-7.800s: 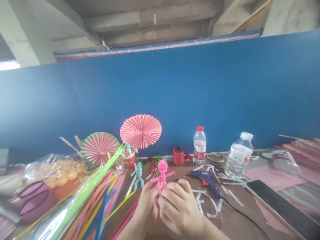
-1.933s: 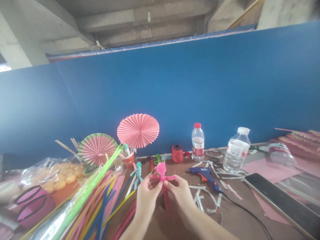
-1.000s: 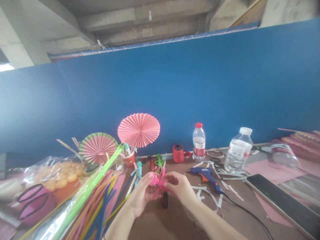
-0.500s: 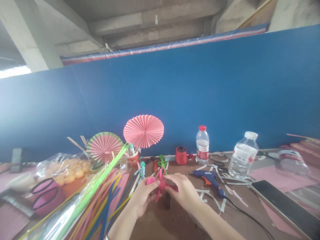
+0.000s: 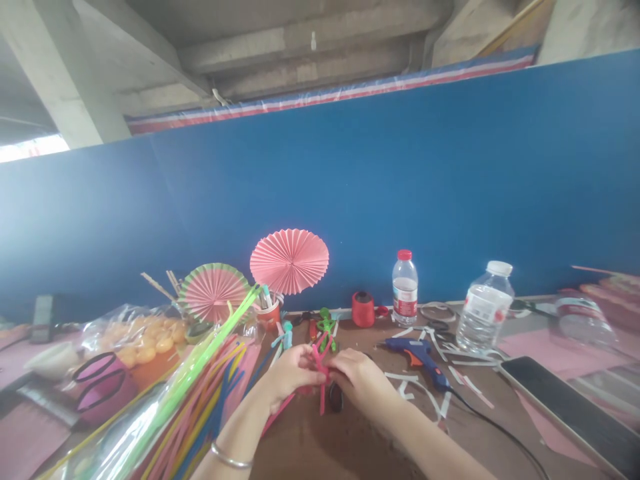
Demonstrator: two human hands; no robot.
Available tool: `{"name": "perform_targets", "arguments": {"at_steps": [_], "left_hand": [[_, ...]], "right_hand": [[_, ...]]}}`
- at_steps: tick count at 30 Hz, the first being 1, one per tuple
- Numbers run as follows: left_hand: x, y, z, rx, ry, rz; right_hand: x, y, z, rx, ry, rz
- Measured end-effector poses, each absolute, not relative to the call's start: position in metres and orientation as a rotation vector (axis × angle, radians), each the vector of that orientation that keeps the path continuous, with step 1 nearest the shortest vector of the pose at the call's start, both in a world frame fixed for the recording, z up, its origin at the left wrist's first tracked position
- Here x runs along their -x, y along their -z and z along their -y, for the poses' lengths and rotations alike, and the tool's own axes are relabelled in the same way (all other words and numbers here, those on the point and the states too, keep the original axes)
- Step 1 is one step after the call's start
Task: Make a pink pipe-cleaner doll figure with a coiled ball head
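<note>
Between my two hands is a pink pipe-cleaner figure, its limbs sticking up and down. My left hand pinches it from the left, with a pink strand hanging below the palm. From the right, the fingers of my right hand close on the same figure; part of it is hidden behind them. Just beyond the hands lie a green pipe-cleaner figure and a light-blue one. A dark oval object, perhaps scissors handles, lies under the hands.
A bundle of coloured pipe cleaners lies left. A blue glue gun with its cord, white strips, a phone and water bottles are right. Pink paper fans, a red thread spool and a blue wall stand behind.
Both hands have shifted around the pink figure, and the left has turned over it. A long pink strand now shows below the left hand, and more of the left wrist's bracelet is visible.
</note>
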State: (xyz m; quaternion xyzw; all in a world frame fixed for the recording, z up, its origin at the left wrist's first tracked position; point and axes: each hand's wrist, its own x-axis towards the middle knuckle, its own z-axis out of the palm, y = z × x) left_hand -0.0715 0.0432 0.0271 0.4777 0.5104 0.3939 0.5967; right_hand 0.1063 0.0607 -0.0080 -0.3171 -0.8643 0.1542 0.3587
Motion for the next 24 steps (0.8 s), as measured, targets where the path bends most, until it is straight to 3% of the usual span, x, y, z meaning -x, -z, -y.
{"name": "perform_targets", "arguments": {"at_steps": [9,17,24], "left_hand": [[0.062,-0.007,-0.058,-0.961,-1.114,-0.988],[0.053,0.0,-0.056,-0.696,-1.16,-0.871],[0.049,0.008,-0.055,-0.553,-1.142,-0.848]], "right_hand": [[-0.117,0.014,-0.056,0.794,-0.06,1.884],[-0.097,0.03,-0.051,0.895,-0.55,1.67],[-0.104,0.035,-0.057,0.81,-0.425,1.684]]}}
